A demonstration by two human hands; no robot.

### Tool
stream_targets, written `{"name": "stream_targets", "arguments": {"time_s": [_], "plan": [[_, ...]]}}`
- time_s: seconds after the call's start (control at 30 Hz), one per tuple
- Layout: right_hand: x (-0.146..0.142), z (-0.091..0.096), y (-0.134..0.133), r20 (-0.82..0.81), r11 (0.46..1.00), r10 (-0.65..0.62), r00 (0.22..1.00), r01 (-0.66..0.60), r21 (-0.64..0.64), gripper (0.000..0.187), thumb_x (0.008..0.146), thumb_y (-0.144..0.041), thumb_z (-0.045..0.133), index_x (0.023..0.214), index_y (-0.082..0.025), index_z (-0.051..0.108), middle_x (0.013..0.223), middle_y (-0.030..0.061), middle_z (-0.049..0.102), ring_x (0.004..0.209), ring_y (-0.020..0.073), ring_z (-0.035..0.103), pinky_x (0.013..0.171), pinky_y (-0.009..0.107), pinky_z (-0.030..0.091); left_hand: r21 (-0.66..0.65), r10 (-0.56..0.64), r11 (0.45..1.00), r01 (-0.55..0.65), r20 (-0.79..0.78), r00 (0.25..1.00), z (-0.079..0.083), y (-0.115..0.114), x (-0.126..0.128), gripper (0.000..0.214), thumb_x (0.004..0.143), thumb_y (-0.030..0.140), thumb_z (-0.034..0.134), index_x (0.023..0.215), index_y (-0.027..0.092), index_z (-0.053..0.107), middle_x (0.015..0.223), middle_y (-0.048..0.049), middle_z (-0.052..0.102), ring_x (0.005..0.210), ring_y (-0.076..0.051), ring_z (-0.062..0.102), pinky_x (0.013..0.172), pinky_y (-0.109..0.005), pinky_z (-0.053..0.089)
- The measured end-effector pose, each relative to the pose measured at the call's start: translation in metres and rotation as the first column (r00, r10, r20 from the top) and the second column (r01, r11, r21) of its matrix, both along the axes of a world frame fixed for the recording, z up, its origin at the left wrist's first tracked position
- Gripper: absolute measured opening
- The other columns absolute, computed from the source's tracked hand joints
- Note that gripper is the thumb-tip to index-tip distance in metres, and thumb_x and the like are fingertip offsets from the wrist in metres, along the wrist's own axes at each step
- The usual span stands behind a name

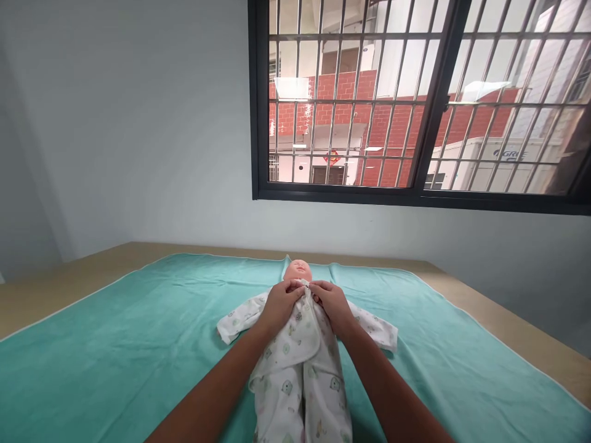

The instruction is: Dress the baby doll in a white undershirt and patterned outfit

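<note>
A baby doll (298, 269) lies on its back, head toward the wall, dressed in a white printed baby shirt (295, 338) and matching pants (289, 397). Both sleeves spread out to the sides. At the neckline, my left hand (282, 303) pinches the shirt's collar from the left. My right hand (330, 301) grips the collar edge from the right, its fingertips close to the left ones. The front panel overlaps toward the right and its rounded lower edge lies over the pants. Any fastener between my fingers is too small to make out.
Under the doll a teal blanket (152, 344) with slight wrinkles covers most of the wooden table (78, 266). Behind the table stands a pale wall (184, 154). A dark-framed window (341, 192) with metal bars is at the upper right.
</note>
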State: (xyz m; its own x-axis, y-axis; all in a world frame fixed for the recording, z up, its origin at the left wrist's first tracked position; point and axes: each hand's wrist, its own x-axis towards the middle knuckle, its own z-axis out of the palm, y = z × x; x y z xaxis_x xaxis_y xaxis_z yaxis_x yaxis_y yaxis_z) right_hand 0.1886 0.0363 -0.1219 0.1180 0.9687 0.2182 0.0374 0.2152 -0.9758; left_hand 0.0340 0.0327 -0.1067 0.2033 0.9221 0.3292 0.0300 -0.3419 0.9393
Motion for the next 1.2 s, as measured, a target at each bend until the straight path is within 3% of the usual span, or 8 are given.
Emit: {"name": "stream_targets", "arguments": {"time_s": [0.33,0.6,0.77,0.9,1.0,1.2], "plan": [[-0.003,-0.004,-0.003,0.004,1.0,0.003,1.0,-0.003,0.029,0.028,0.069,-0.042,0.064,0.074,-0.015,0.068,0.061,-0.0023,0.051,0.06,0.0122,0.042,0.059,0.024,0.034,-0.099,-0.059,0.992,0.076,0.164,0.985,-0.005,0.004,0.0,0.016,0.078,0.033,0.063,0.085,0.019,0.059,0.08,-0.0018,0.067,0.075,-0.015,0.062,0.071,-0.027,0.047],[0.0,-0.002,-0.006,0.049,0.999,0.018,0.999,-0.02,0.041,0.023,0.071,-0.037,0.062,0.073,-0.016,0.071,0.06,-0.0033,0.051,0.062,0.0116,0.043,0.06,0.024,0.033,-0.098,-0.072,0.991,0.088,0.151,0.986,-0.009,0.007,0.0,0.014,0.077,0.031,0.063,0.083,0.019,0.059,0.076,0.0009,0.064,0.074,-0.014,0.061,0.071,-0.026,0.046],[-0.001,0.0,-0.007,0.06,0.995,0.091,0.994,-0.093,0.031,0.03,0.07,-0.031,0.059,0.09,-0.017,0.075,0.063,-0.0025,0.058,0.06,0.0111,0.044,0.06,0.024,0.035,-0.082,-0.063,0.994,0.073,0.127,0.99,-0.013,0.01,0.003,0.015,0.076,0.031,0.063,0.082,0.019,0.056,0.075,0.0006,0.064,0.072,-0.014,0.061,0.069,-0.027,0.046],[-0.002,0.002,-0.01,0.096,0.993,0.115,0.989,-0.116,0.003,0.033,0.072,-0.034,0.059,0.098,-0.018,0.074,0.064,-0.0019,0.061,0.058,0.0113,0.044,0.057,0.024,0.034,-0.091,-0.043,0.994,0.054,0.11,0.993,-0.015,0.011,0.005,0.026,0.081,0.041,0.06,0.095,0.02,0.054,0.075,-0.0003,0.064,0.072,-0.014,0.061,0.069,-0.027,0.046],[-0.001,0.004,-0.012,0.088,0.989,0.148,0.985,-0.149,0.01,0.033,0.072,-0.033,0.06,0.098,-0.019,0.074,0.069,-0.0006,0.064,0.062,0.0124,0.049,0.059,0.024,0.037,-0.085,-0.015,0.996,0.023,0.088,0.996,-0.019,0.014,0.005,0.034,0.078,0.039,0.064,0.104,0.02,0.053,0.082,-0.0027,0.065,0.074,-0.016,0.063,0.069,-0.028,0.046],[0.001,-0.001,-0.007,0.084,0.996,0.085,0.993,-0.086,0.007,0.034,0.071,-0.03,0.057,0.097,-0.017,0.072,0.059,-0.0043,0.054,0.056,0.011,0.044,0.057,0.023,0.035,-0.041,-0.004,0.999,0.008,0.096,0.995,-0.026,0.018,0.005,0.03,0.078,0.03,0.062,0.105,0.02,0.054,0.076,0.0007,0.061,0.07,-0.014,0.06,0.065,-0.026,0.045]]}}
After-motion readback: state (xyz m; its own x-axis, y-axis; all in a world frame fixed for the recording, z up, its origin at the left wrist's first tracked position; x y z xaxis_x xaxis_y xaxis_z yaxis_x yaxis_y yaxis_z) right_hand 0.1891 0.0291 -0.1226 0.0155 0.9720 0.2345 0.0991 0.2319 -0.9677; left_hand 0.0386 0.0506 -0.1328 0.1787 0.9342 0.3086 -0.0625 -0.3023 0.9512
